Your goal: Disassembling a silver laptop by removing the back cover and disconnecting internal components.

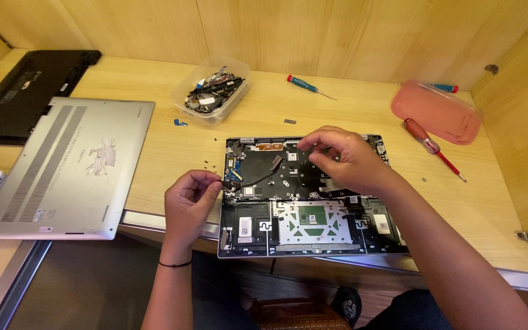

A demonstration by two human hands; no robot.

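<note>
An opened laptop base lies flat, its insides exposed. A thin black cable curves across it, one end pinched in the left hand's fingertips, the other under the right hand.

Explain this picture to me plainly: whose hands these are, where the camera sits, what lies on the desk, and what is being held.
One camera, worn on the person's head, looks down at their own bare hands. An opened laptop chassis with its insides exposed lies on the light wooden desk. The left hand pinches one end of a thin black cable; the right hand rests fingertips on the parts near the top edge. Around it: a silver laptop bottom cover, a clear plastic tub of small parts, a pink lid, and a red-handled screwdriver.
</note>
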